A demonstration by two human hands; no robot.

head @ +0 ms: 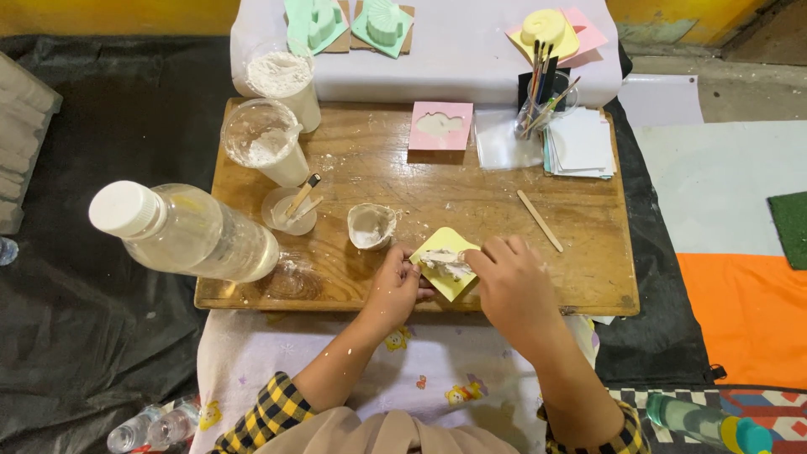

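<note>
Worktop: a low wooden worktop [588, 252], dusted with white powder, set over a dark sheet.
Yellow mould: one small yellow mould [445, 262] at the front edge of the worktop, between the two hands, with whitish paste lying in its hollow.
Left hand: the left hand [397, 286] is curled at the mould's left side, fingertips pressed against its edge, holding it in place.
Right hand: the right hand [508, 282] comes in from the right, knuckles up, fingers bent and pinched down onto the paste; whether they grip a tool I cannot tell.
Small cup: one small cup [371, 226] smeared with white paste, just beside the mould, to its upper left.
Powder cups: two clear plastic cups of white powder, one [263, 141] on the worktop's left side, the other [282, 80] behind it.
Lid: one clear round lid [290, 210] with two sticks lying across it.
Loose stick: one wooden stick [540, 220] lying apart, right of centre.
Pink mould: one pink square mould [440, 126] filled with white, near the back edge.
Brush jar: one clear jar [545, 101] of several brushes, beside a stack of white squares [580, 143].
Back row: two green moulds [315, 23] and one yellow mould on pink card [545, 32], on white cloth.
Bottle: one clear bottle with a white cap [181, 231], close to the camera on the left.
</note>
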